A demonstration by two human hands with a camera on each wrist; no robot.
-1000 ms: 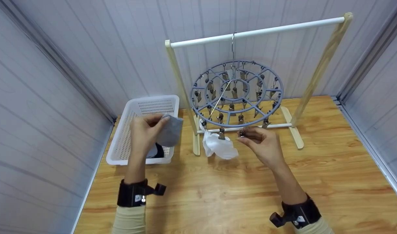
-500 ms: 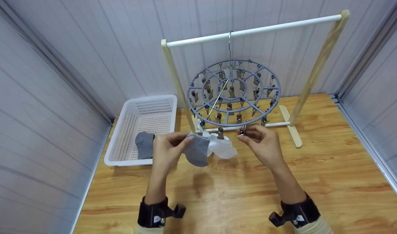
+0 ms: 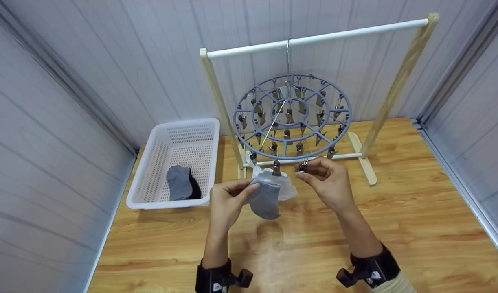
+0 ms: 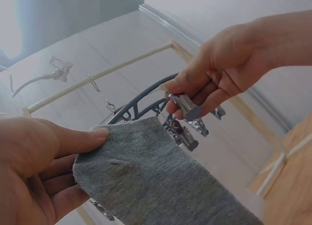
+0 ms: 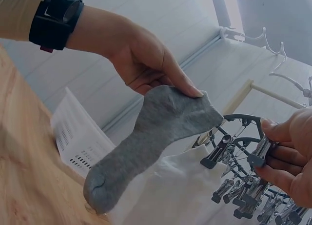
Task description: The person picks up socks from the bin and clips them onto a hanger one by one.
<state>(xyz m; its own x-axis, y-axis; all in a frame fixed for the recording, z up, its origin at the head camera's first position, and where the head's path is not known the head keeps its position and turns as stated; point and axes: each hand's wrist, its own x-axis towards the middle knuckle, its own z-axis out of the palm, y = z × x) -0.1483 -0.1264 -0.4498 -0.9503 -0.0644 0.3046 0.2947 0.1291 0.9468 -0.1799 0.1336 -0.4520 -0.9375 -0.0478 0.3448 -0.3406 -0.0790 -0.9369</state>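
Note:
My left hand pinches a grey sock near its cuff; in the right wrist view the sock hangs toe down. My right hand pinches a metal clip at the front of a round blue-grey clip hanger; the left wrist view shows that clip between thumb and fingers. Sock and clip are apart. A white sock hangs from the hanger's left front, partly hidden behind the grey sock. A free clip dangles between the hands.
A white plastic basket stands on the wooden floor at the left, holding a grey sock and a black piece of fabric. The hanger hooks onto the white bar of a wooden-legged rack. Panelled walls close in both sides and the back.
My left hand has carried the grey sock rightward from over the basket to in front of the white sock. My right hand keeps its pinch on the clip, almost in place.

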